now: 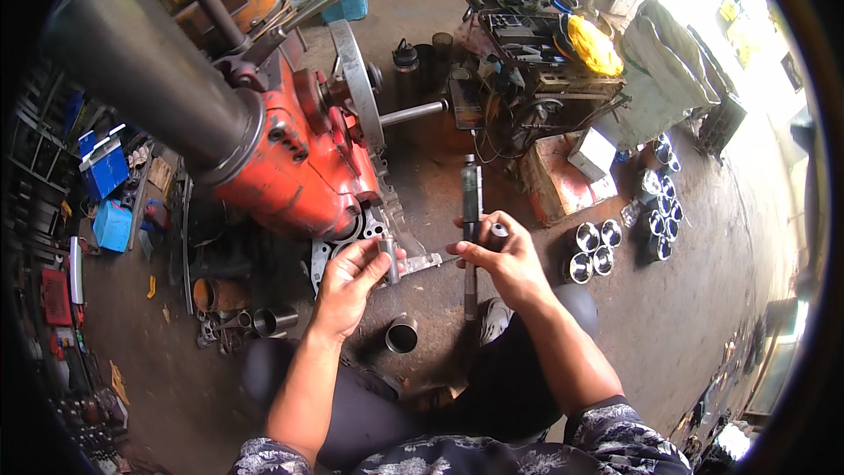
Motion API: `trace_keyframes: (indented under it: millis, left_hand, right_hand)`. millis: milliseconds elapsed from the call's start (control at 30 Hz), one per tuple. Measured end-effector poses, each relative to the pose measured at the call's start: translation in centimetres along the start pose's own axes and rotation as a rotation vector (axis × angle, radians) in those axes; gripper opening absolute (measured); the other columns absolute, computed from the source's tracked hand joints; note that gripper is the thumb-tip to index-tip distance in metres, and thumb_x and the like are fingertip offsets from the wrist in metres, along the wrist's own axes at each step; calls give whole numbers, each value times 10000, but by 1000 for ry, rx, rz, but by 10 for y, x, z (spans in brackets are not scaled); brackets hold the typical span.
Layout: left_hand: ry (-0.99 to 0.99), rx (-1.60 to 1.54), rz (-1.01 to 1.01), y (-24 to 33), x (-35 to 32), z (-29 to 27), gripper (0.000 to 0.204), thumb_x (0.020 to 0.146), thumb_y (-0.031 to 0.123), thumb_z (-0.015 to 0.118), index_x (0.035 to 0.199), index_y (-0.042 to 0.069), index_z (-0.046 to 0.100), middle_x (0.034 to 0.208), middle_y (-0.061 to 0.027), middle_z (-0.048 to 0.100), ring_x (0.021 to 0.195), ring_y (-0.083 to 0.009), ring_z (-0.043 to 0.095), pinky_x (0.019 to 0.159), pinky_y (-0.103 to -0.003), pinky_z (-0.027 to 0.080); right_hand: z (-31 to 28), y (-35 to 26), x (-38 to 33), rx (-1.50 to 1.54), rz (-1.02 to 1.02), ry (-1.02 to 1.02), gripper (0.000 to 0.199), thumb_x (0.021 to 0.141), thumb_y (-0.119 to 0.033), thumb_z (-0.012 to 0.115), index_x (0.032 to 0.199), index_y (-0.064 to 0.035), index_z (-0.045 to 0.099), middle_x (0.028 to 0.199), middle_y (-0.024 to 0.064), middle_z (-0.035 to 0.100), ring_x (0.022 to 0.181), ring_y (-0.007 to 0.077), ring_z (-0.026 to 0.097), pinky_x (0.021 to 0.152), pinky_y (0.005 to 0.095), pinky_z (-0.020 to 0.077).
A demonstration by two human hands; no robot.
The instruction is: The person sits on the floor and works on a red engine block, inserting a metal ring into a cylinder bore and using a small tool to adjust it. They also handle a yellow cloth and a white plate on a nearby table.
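Observation:
My left hand (pixel 345 286) is closed, pinching a short, smooth metal pin (pixel 389 261) upright between thumb and fingers. It is just in front of the red machine (pixel 303 171), by a grey metal casting with round holes (pixel 323 257). To its right, my right hand (pixel 512 266) grips a long, dark, narrow metal bar (pixel 471 193), which stands nearly upright with its far end thicker. A short metal cylinder (pixel 498 233) shows its round end among the same hand's fingers. The two hands are apart, above my knees. On the floor below them is an open metal sleeve (pixel 402 334).
Silvery cup-shaped cylinders (pixel 595 251) stand in groups on the right floor, near a red-stained box (pixel 556 180). A cluttered tool bench (pixel 563 79) is beyond. Another sleeve (pixel 275 322) and a rusty can (pixel 215 295) lie left. A metal bar (pixel 415 113) juts from the machine's wheel.

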State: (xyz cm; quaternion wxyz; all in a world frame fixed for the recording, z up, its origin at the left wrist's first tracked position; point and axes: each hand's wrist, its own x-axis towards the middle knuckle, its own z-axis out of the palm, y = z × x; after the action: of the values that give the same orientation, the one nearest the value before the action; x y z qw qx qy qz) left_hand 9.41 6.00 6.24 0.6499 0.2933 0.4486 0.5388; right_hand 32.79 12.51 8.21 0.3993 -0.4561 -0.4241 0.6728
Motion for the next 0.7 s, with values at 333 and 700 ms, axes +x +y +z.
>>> trace_keyframes:
  millis: [333,700]
  left_hand:
    - [143,45,134,7,-18,-14,261,969,134,658,1186,-6,617,1011,-64,690,895,-151,691,792,-299,577]
    - [155,98,238,21,-42,-30,270,945,141,697,1172,11,632,1002,-46,701,888,-135,692,743,-245,539]
  right_hand:
    - [46,32,-20,-77,83,-213,312,862,26,736,855,-66,439,1200,176,638,928,207,704,759,314,556]
    - [76,45,-41,27,33,-336,311,873,9,736,854,-86,440,863,70,644,838,166,671,708,290,540]
